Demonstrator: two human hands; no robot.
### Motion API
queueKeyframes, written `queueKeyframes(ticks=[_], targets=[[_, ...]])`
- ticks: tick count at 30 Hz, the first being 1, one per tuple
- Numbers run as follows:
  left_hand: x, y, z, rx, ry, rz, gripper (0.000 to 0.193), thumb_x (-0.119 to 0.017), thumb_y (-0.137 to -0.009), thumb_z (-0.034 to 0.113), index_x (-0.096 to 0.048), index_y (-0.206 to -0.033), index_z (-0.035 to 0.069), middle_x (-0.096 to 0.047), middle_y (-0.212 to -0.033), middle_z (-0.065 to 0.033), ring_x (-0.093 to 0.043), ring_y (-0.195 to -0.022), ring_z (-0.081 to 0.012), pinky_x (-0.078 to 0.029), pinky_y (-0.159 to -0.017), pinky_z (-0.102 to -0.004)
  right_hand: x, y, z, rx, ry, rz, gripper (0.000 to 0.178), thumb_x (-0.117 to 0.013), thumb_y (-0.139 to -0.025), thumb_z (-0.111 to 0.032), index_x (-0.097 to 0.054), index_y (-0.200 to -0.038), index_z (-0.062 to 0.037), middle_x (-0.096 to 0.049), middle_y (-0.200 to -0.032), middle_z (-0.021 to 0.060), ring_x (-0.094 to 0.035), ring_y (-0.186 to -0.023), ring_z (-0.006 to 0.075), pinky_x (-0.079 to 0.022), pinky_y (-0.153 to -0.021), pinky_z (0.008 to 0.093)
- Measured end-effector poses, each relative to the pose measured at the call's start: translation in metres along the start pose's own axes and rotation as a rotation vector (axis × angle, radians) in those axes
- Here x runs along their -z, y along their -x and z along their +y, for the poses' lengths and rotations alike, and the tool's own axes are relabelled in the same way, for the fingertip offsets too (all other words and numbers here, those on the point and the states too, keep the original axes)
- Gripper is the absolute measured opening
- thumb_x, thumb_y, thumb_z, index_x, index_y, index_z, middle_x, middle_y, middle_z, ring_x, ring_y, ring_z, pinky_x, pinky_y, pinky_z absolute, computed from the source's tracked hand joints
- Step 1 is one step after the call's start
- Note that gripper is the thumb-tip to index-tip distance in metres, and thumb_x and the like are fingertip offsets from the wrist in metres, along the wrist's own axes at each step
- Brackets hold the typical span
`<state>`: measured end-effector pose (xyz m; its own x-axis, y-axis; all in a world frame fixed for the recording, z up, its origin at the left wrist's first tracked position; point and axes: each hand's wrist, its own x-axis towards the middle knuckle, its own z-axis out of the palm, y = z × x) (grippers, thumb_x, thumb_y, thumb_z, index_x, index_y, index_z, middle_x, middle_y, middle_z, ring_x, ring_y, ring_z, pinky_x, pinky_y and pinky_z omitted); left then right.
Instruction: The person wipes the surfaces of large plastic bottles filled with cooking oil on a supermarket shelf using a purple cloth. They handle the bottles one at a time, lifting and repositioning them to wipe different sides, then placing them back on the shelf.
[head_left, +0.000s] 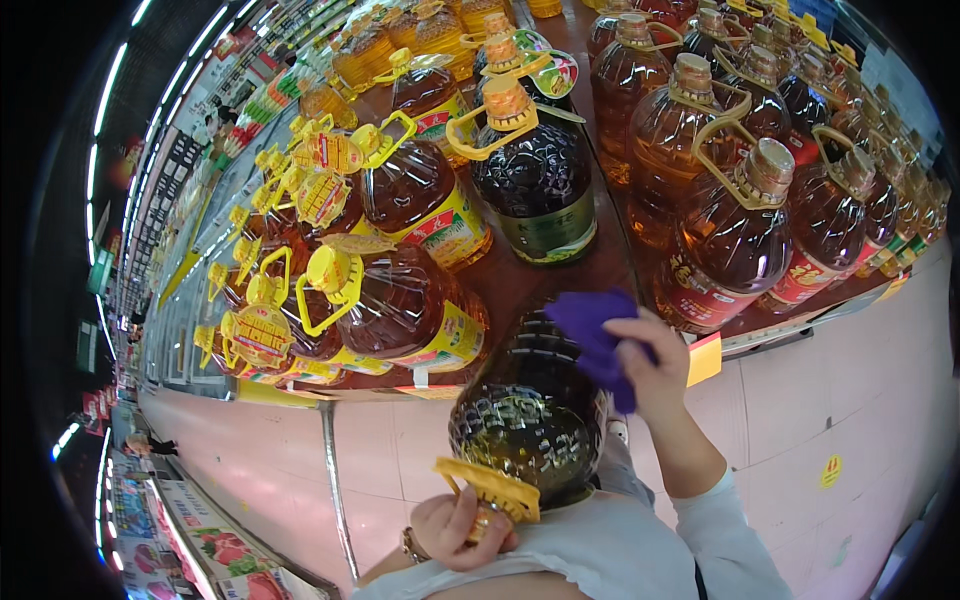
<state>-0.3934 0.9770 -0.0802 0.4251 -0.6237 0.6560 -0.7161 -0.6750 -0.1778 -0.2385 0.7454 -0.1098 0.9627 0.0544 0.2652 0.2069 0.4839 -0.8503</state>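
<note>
A large dark oil bottle (525, 420) is tilted in front of my body, its gold cap end toward me and its base toward the display. My left hand (462, 530) is closed around the neck and gold cap, beside the gold handle ring (490, 487). In my right hand (650, 365) is a bunched purple cloth (600, 340), held against the side of the bottle near its base. On the display just beyond stands another dark bottle (540, 190) with a green label and a gold handle.
Amber oil bottles with yellow caps (400, 305) crowd the red-brown display top (610, 260) on the left. Amber bottles with gold caps (730, 240) fill the right side. Pale floor tiles (790, 400) lie beyond its edge. A freezer case (190, 330) runs along the far left.
</note>
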Motion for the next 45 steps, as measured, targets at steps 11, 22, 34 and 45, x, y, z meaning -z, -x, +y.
queueKeyframes(ticks=[11,22,34,45], targets=[[-0.006,-0.011,0.016,0.154,0.026,0.014,0.026,-0.067,-0.079,0.034,-0.061,-0.100,0.019,-0.059,-0.104,-0.0269,-0.052,-0.052,-0.0154,-0.044,-0.044,-0.0228,0.082,-0.105,0.108,0.152,1.065,-0.402,0.017,-0.058,-0.087,-0.018,-0.066,-0.083,-0.0035,-0.062,-0.084,0.0138,-0.060,-0.083,0.0321,-0.048,-0.074,0.0412],[-0.011,-0.076,-0.038,0.222,0.065,-0.104,0.033,-0.074,-0.060,0.025,-0.066,-0.088,0.010,-0.061,-0.093,-0.0176,-0.057,-0.056,-0.0230,-0.046,-0.046,-0.0308,0.090,-0.065,0.083,0.075,0.986,-0.212,0.014,-0.060,-0.085,-0.008,-0.067,-0.093,0.0004,-0.063,-0.095,0.0179,-0.061,-0.090,0.0351,-0.050,-0.078,0.0399],[-0.059,-0.166,-0.109,0.338,0.180,-0.056,0.012,-0.068,-0.079,0.023,-0.062,-0.087,0.016,-0.046,-0.072,-0.0044,-0.053,-0.050,-0.0213,-0.045,-0.042,-0.0333,-0.013,-0.204,0.052,0.608,1.270,-0.002,0.043,-0.062,-0.087,-0.014,-0.053,-0.128,-0.0093,-0.054,-0.107,0.0198,-0.051,-0.105,0.0397,-0.044,-0.090,0.0443],[-0.067,-0.234,-0.189,0.082,0.322,-0.631,0.027,-0.055,-0.090,0.036,-0.062,-0.089,0.011,-0.062,-0.083,-0.0121,-0.063,-0.068,-0.0301,-0.051,-0.058,-0.0408,0.024,-0.279,0.040,0.273,1.444,-0.210,0.029,-0.057,-0.081,-0.010,-0.066,-0.107,-0.0023,-0.064,-0.095,0.0243,-0.063,-0.091,0.0391,-0.049,-0.079,0.0429]])
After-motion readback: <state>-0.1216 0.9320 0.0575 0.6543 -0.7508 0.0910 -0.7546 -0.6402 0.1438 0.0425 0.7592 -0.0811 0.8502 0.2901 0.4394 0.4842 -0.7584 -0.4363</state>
